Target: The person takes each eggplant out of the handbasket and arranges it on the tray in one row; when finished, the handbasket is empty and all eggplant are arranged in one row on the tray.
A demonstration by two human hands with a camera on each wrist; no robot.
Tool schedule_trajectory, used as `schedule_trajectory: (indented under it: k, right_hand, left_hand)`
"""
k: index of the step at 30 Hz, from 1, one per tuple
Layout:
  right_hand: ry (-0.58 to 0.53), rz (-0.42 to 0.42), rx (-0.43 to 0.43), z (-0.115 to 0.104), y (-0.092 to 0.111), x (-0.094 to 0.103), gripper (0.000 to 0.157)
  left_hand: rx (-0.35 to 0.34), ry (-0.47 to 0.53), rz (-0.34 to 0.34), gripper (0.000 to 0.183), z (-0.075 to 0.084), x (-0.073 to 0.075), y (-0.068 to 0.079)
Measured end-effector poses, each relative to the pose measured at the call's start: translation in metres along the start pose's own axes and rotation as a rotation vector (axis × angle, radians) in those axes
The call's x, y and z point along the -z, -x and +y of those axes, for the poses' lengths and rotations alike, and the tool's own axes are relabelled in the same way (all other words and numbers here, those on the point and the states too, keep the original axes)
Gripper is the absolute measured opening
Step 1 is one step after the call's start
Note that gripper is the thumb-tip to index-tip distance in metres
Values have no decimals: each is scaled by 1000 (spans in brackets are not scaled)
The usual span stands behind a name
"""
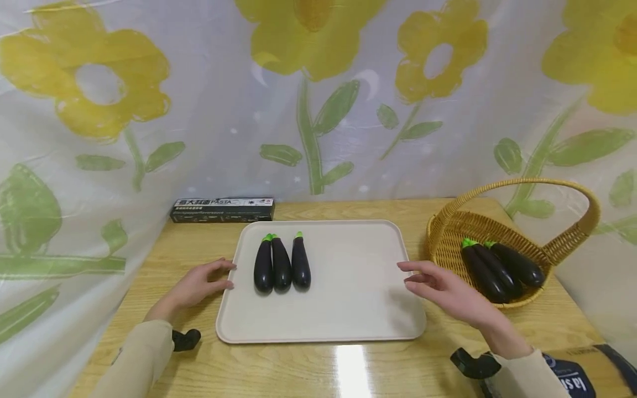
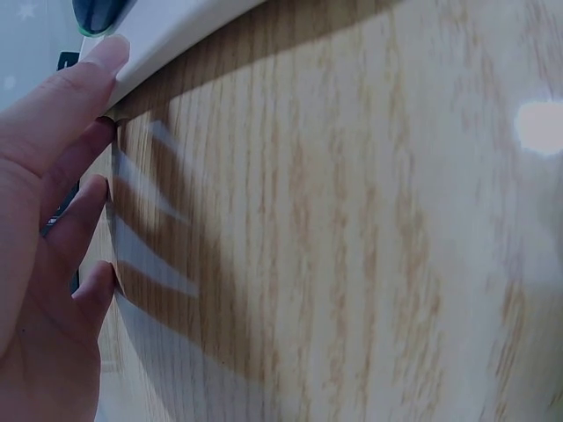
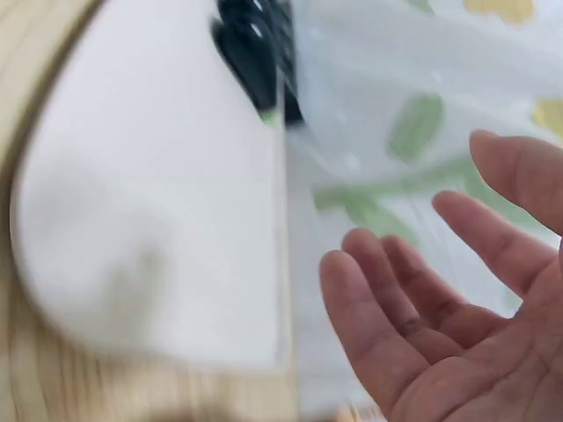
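Observation:
A white tray (image 1: 358,282) lies on the wooden table, with three dark eggplants (image 1: 281,265) side by side in its left half, green stem ends pointing away. At the tray's left edge is my left hand (image 1: 201,284), its fingers loosely bent. The left wrist view puts that thumb (image 2: 84,83) at the tray rim; whether it touches cannot be told. Over the tray's right edge hovers my right hand (image 1: 448,290), holding nothing, its fingers (image 3: 369,325) spread and relaxed. Right of it, a wicker basket (image 1: 450,246) holds several more eggplants (image 1: 517,262).
A black and white pasta box (image 1: 222,210) lies behind the tray at the back left. The basket's tall handle (image 1: 527,181) arches up on the right. Behind the table hangs a flower-print curtain (image 1: 214,110). A package with printed lettering (image 1: 572,378) shows at the lower right.

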State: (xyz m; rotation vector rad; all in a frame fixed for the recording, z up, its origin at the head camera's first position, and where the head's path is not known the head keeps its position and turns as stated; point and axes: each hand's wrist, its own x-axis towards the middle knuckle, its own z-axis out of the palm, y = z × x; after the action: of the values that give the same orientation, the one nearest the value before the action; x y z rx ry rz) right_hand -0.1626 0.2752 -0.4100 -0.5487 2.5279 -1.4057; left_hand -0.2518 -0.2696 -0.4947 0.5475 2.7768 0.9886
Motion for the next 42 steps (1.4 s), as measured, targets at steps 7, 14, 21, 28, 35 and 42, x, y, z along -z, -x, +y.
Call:
schedule_trajectory:
  k: [7, 14, 21, 28, 35, 42]
  right_hand:
    - [150, 37, -49, 10, 27, 56, 42]
    - [244, 153, -173, 37, 31, 119, 54]
    - [216, 207, -295, 70, 23, 162, 67]
    - [255, 141, -354, 82, 14, 181, 71]
    - [214, 104, -393, 92, 7, 189, 69]
    - [224, 50, -421, 93, 4, 188, 63]
  left_hand:
    - [2, 24, -5, 44, -3, 0, -1]
    - [13, 32, -12, 45, -2, 0, 0]
    - [38, 40, -21, 46, -3, -1, -1]
    - [37, 46, -27, 46, -5, -1, -1]
    - [24, 29, -21, 45, -2, 0, -1]
    - [25, 13, -29, 44, 0, 2, 0]
